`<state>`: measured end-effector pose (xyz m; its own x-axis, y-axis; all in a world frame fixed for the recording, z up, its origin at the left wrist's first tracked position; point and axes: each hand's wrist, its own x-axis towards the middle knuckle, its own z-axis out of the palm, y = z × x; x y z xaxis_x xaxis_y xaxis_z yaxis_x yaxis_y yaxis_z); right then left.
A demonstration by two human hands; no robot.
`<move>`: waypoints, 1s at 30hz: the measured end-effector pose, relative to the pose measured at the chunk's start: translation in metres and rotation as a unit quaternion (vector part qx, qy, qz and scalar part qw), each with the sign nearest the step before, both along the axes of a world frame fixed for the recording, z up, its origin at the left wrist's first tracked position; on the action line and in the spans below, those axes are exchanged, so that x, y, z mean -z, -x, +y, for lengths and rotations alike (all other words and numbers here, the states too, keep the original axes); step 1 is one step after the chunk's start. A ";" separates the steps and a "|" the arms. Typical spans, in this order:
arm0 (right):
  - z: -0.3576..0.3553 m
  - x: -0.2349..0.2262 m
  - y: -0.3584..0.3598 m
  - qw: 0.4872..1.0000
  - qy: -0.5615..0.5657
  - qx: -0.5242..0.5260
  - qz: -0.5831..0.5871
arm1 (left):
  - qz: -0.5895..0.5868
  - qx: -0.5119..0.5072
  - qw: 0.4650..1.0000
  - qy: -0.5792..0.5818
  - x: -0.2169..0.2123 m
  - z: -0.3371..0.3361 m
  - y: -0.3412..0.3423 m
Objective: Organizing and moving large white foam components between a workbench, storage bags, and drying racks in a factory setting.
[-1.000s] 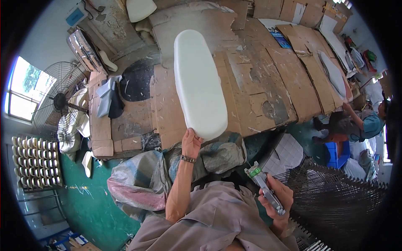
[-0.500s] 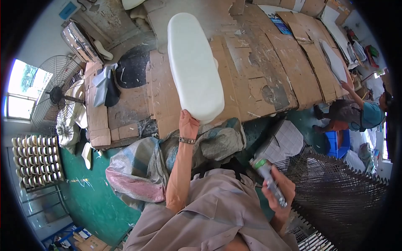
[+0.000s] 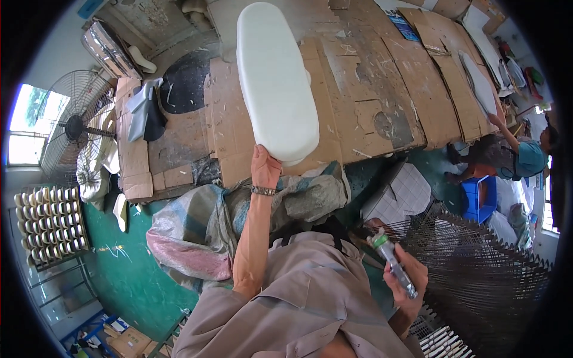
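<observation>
A long white padded slab with rounded ends, like a foam seat cushion, lies over the cardboard-covered table. My left hand grips its near end, the fingers partly hidden by the slab. Away to the lower right, my right hand is closed round a slim grey power tool with a green collar. The tool points up and to the left, well apart from the slab; its tip is blurred against a dark reddish-brown patch.
A crumpled woven sack hangs at the table's near edge. Grey and black cloth lies on the left, beside a large fan. Dark spiky racks stand close on my right. Another person works at the far right.
The view has shifted slightly, so the table and slab sit higher in the picture. My right hand and the tool have moved a little right and down. My left hand keeps its hold.
</observation>
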<state>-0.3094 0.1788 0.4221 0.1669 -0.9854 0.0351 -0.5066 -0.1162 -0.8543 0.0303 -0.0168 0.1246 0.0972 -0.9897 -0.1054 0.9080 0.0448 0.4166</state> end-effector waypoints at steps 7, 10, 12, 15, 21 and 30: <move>-0.031 0.005 -0.004 0.996 0.045 0.075 0.005 | -0.032 -0.036 0.997 -0.064 -0.031 0.000 0.007; -0.054 0.010 -0.018 0.991 0.108 0.063 -0.049 | -0.066 -0.079 0.991 -0.084 -0.052 0.007 -0.003; -0.065 0.008 -0.022 0.991 0.114 0.057 -0.042 | -0.117 -0.073 0.985 -0.106 -0.065 0.018 -0.004; -0.072 0.015 -0.023 0.992 0.106 0.058 -0.048 | -0.064 -0.126 0.986 -0.088 -0.075 0.026 -0.013; -0.090 0.038 -0.035 0.996 0.032 0.037 -0.079 | 0.039 -0.096 0.989 0.105 -0.016 0.049 -0.121; -0.101 0.030 -0.056 0.995 0.074 -0.035 -0.064 | -0.067 -0.475 0.859 -0.176 0.108 0.057 -0.418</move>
